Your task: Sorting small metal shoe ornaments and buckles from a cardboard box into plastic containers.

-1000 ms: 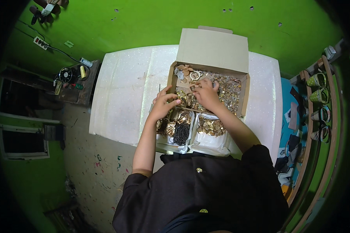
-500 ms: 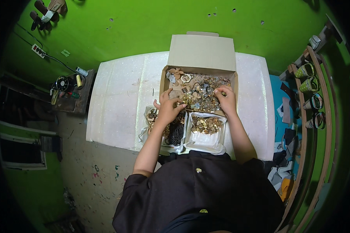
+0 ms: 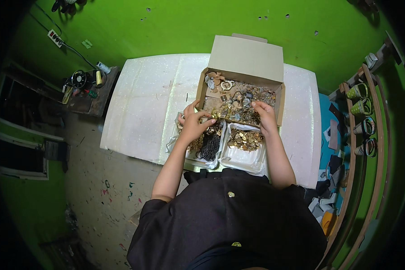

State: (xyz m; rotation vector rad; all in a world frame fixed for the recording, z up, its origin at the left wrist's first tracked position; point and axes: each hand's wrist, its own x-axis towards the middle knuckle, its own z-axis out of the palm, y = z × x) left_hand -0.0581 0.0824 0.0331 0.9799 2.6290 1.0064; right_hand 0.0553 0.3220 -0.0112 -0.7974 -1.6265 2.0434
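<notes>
An open cardboard box (image 3: pixel 247 51) lies on the white table, filled with small metal fittings (image 3: pixel 256 95), with tan scraps at its left end. At its near left edge my left hand (image 3: pixel 196 126) has thumb and forefinger closed around small gold-coloured metal pieces. My right hand (image 3: pixel 267 118) pinches over the right part of the box; what its fingertips hold is too small to make out. Nearer me, the left lined tray holds a dark chain (image 3: pixel 209 146) and gold-coloured bits. Gold-coloured metal pieces (image 3: pixel 244 138) lie in the right white tray (image 3: pixel 243 158).
The white sparkly table (image 3: pixel 141 103) stands against a green wall. A small workbench (image 3: pixel 87 101) with spools is at left, below a power strip (image 3: pixel 55 38). A wooden rack (image 3: pixel 352 121) with sandals rises at right; scraps lie on the floor.
The whole view has shifted, so the table and box appear farther right. My left hand stays by the box's near left edge. My right hand remains pinched over the fittings, slightly turned.
</notes>
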